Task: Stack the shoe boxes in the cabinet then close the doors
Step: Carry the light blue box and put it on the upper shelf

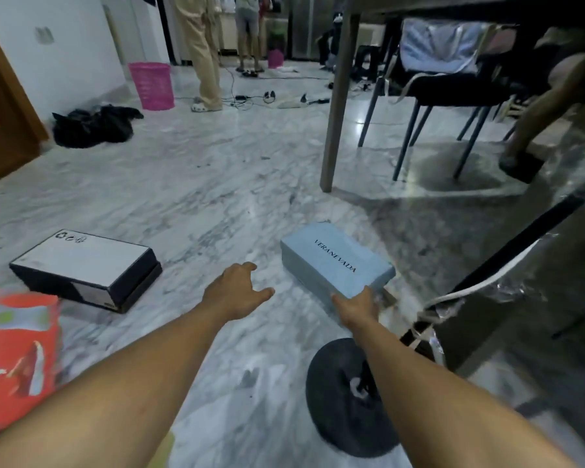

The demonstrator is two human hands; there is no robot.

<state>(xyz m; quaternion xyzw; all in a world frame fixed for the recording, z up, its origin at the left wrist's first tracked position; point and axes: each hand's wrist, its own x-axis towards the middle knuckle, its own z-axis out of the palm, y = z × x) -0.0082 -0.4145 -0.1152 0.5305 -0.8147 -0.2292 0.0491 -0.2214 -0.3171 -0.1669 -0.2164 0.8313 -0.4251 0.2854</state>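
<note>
I see the light blue cardboard shoe box lying on the grey marble floor, right of the middle. My right hand has its grip closed on the near corner of this box. My left hand is beside the box, not touching it, fingers spread and holding nothing. Far left lies a black shoe box with white lid, and a red printed box is at the near left edge.
</note>
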